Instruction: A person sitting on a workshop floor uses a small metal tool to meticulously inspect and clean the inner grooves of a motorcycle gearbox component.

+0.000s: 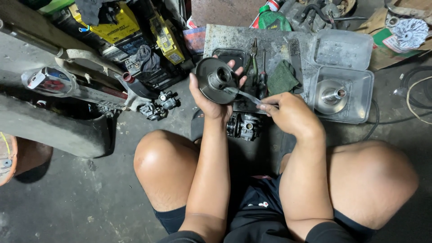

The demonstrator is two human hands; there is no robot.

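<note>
fingers (194, 85) around grey pulley disc (215, 80)

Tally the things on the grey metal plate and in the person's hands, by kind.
Round pulley discs: 2, one in the left hand, one in the clear tray
Brushes: 2, toothbrush in the right hand, wire brush
Pliers: 1
Green rags: 1
Clear trays: 2
Total: 8

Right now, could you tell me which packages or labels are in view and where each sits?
Yellow box: top left, rectangular, yellow and black label.
Second yellow box: right of it, narrow, tilted.
Green bag: top centre, crumpled.
Green and red card: top right, flat, under a finned metal wheel.
</note>
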